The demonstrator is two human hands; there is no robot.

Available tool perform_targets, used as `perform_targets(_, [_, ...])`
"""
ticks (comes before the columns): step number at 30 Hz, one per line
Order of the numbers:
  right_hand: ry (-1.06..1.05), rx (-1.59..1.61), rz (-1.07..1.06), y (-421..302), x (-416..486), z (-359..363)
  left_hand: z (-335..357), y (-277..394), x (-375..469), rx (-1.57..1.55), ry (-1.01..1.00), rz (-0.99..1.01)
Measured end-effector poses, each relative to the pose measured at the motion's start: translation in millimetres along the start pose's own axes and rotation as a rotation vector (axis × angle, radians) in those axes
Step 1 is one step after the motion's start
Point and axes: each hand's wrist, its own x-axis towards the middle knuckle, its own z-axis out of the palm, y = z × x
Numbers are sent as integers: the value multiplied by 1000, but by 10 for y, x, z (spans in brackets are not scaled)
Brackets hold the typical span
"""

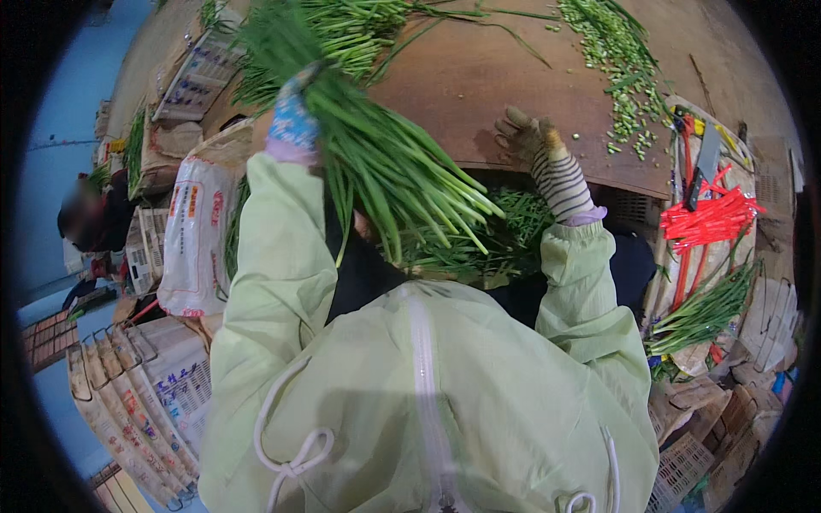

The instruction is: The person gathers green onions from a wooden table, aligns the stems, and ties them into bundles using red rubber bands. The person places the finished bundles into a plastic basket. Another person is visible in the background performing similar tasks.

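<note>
My left hand [296, 112], in a blue patterned glove, grips a large bunch of green leafy stalks, likely garlic chives or scallions [391, 154], above the near left part of the wooden table [487, 83]. The pale stalk ends hang towards the lower right, and the leafy end is blurred at the top. My right hand [526, 134], in a tan work glove with a striped cuff, is over the table's near edge with its fingers apart and holds nothing. A heap of similar stalks [359, 38] lies at the table's back left. Cut green pieces [628, 109] are scattered at the right.
Loose leaves [513, 224] lie below the table edge. At the right are a cleaver [704, 160], red ties [709, 218] and a small green bunch [709, 308]. Plastic crates [173, 385] and a white sack [195, 237] stand at the left, with another person [102, 211] beyond.
</note>
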Motion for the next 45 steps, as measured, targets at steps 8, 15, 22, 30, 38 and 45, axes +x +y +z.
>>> perform_targets(8, [328,-431,-297,202,-209,-95,1265,-802,864,559,-365,-85])
perform_targets(15, [710,-149,-227,240,-337,-17,875,-903,-333,830,338,72])
perform_targets(22, [799,-555,-216,322,-290,-70,455,-1460,-1163,383,212,-538])
perform_targets(30, [783,-802,-285,492,-134,424,1109,-1563,-982,-121,-140,-902])
perform_targets(38, [876,-83,-324,598,-239,407,973,-2021,-1119,665,-327,-577])
perform_targets(45, [895,-454,-386,753,-230,541,1084,-1783,-1217,-399,-309,-961])
